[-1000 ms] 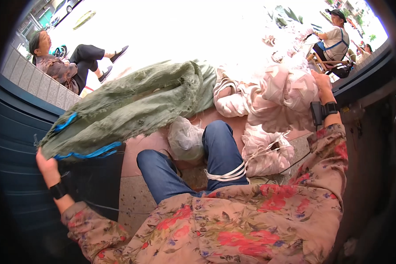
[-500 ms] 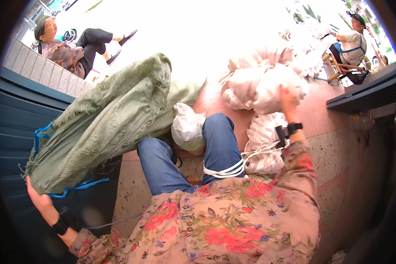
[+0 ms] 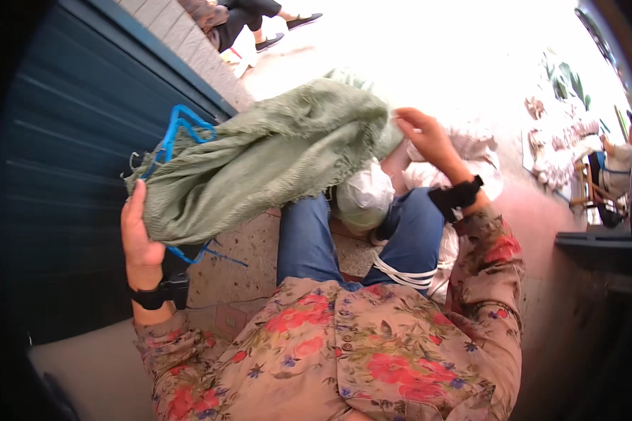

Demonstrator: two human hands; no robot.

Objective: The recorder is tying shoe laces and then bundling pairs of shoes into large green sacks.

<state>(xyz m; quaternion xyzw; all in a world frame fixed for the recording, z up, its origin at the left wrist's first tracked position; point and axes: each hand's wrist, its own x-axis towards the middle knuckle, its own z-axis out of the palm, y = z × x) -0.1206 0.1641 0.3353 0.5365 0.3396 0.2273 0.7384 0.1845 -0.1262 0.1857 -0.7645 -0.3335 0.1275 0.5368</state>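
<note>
A large green woven sack (image 3: 260,161) with frayed edges stretches across in front of my knees. My left hand (image 3: 140,228) grips its near left end, the thumb in front and most fingers hidden behind the cloth. Blue ties (image 3: 181,125) hang from that end. At the sack's far right end, my right hand (image 3: 432,144) has its fingers bent against the edge, as if pinching it; glare blurs the fingertips. Below the sack, a tied white plastic bag (image 3: 364,196) sits between my knees.
White cord (image 3: 404,274) is wound round my right leg. Pale cloth bundles (image 3: 481,151) lie beyond my right arm. A dark blue ribbed panel (image 3: 84,140) stands close on the left. A person's legs (image 3: 249,17) show at the far left; another person (image 3: 616,168) sits far right.
My right hand has come off the pale cloth bundle and moved left to the sack's far end. My left hand still holds the near end. The view has swung left.
</note>
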